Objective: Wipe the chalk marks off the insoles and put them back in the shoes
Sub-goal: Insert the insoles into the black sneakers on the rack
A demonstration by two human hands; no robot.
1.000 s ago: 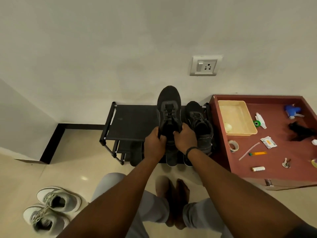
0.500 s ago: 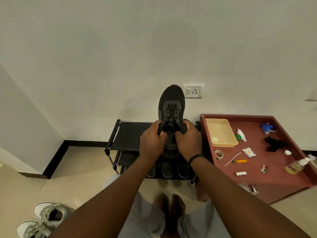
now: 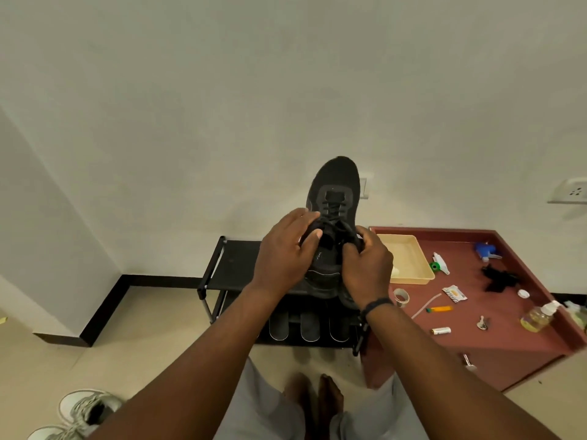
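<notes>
Above the black shoe rack (image 3: 235,265), a black shoe (image 3: 333,198) is held toe-up in front of the wall, with both hands at its opening. On the shoe's left flank, the left hand (image 3: 282,252) has its grip closed around the collar, fingers over the laces and thumb at the mouth; on the right flank, the right hand (image 3: 365,268) pinches the lace and tongue area. Three dark insoles (image 3: 309,327) stand side by side on the rack's lower shelf, below the shoe. No chalk marks can be made out on them from here. The step in hand looks like opening the shoe, so the laces should be slackened and the tongue drawn well forward, with one hand steadying the heel, so an insole can slide through flat without folding. Right of the rack, a red surface (image 3: 508,338) carries small items.
</notes>
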